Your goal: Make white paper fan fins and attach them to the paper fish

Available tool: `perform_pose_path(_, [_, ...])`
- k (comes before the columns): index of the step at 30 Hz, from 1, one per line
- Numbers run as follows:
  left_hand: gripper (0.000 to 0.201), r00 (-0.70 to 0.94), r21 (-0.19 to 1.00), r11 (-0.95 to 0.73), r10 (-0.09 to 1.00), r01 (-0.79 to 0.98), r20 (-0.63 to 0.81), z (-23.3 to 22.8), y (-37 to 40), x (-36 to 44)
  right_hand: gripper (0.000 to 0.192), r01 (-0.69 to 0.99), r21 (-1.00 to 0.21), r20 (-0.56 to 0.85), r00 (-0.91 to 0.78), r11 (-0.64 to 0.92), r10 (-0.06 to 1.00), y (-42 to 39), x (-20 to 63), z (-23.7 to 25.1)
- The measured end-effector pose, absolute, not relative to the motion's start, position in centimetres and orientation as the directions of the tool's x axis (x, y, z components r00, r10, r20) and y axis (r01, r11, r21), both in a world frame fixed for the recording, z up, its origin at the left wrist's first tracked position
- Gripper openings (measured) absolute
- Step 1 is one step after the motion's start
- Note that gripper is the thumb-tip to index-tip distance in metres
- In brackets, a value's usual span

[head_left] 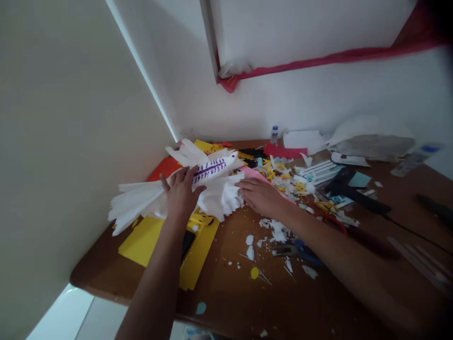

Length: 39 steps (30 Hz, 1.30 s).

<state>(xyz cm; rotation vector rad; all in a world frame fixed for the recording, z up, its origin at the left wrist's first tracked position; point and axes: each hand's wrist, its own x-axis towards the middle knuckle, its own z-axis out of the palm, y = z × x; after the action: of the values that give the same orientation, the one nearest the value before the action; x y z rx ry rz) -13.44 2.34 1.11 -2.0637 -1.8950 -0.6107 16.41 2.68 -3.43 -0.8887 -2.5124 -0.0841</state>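
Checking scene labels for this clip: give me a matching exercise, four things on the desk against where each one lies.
Things:
1. white paper bird
2. yellow sheet
3. small bottle
4. black glue gun

Places:
A. at the back by the wall
B. under both hands, left hand and right hand
C. right of the scrap pile
D. near the desk's front left edge

Pairs: 1-B, 2-D, 3-A, 4-C

Paper and foam scraps on wood

The white bird (198, 189) looks like matt, soft-edged foam sheet; the yellow sheets (148, 238) are smooth and matt; the brown tabletop (240, 297) has a dull wooden sheen.
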Motion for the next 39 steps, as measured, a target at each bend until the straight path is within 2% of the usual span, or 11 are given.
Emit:
perform_pose_path(7, [0.06, 0.09, 0.09, -0.143, 0.895, 0.986, 0.436, -1.3, 2.9, -10.9, 0.025, 0.591, -0.239, 0.605, -0.53, 0.771, 0.594, -5.0, 27.4, -0.6])
perform_pose_path(13, [0.07, 0.137, 0.083, -0.177, 0.924, 0.981, 0.357, -1.0, 2.2, -8.3, 0.031, 0.599, -0.403, 0.514, -0.478, 0.692, 0.713, -7.6, 30.9, -2.5])
perform_pose_path(16, [0.064, 0.199, 0.237, -0.325, 0.878, 0.916, 0.435, 0.2, 1.1, -4.9, 0.032, 0.591, -0.326, 0.543, -0.522, 0.738, 0.658, -7.3, 31.1, -3.6])
perform_pose_path(19, [0.064, 0.397, 0.552, -0.535, 0.845, 0.64, 0.359, 0.1, -0.2, -1.0, 0.035, 0.578, -0.246, 0.6, -0.539, 0.778, 0.591, -7.2, 30.8, -4.3])
perform_pose_path(23, [0.081, 0.469, 0.948, -0.224, 0.878, 0.224, 0.097, -1.7, -2.0, 2.0, 0.036, 0.586, -0.212, 0.635, -0.526, 0.782, 0.566, -8.0, 30.4, -4.0])
perform_pose_path(26, [0.088, 0.566, 0.994, 0.086, 0.824, -0.065, -0.034, -2.7, -3.3, 2.6, 0.042, 0.593, -0.238, 0.655, -0.487, 0.769, 0.578, -8.9, 30.0, -3.3])
perform_pose_path(28, [0.083, 0.618, 0.971, 0.209, 0.78, -0.112, -0.097, -2.8, -4.0, 2.9, 0.051, 0.593, -0.371, 0.643, -0.391, 0.714, 0.659, -9.3, 29.7, -3.2])
perform_pose_path(30, [0.07, 0.572, 0.955, 0.279, 0.802, -0.104, -0.172, -2.8, -4.5, 3.1, 0.057, 0.489, -0.645, 0.549, -0.238, 0.587, 0.801, -9.4, 29.4, -3.6])
perform_pose_path(33, [0.061, 0.367, 0.934, 0.32, 0.897, -0.157, -0.245, -2.9, -4.7, 3.6, 0.073, 0.087, -0.97, 0.213, -0.153, 0.228, 0.965, -9.3, 28.9, -4.5])
perform_pose_path(36, [0.063, 0.277, 0.915, 0.342, 0.92, -0.215, -0.279, -3.0, -4.7, 3.9, 0.095, -0.164, -0.982, -0.047, -0.247, -0.09, 0.968, -9.2, 28.5, -4.9])
perform_pose_path(39, [0.061, 0.281, 0.913, 0.334, 0.922, -0.232, -0.266, -3.1, -4.8, 3.9, 0.081, -0.2, -0.955, -0.183, -0.178, -0.218, 0.967, -9.6, 27.9, -4.2])
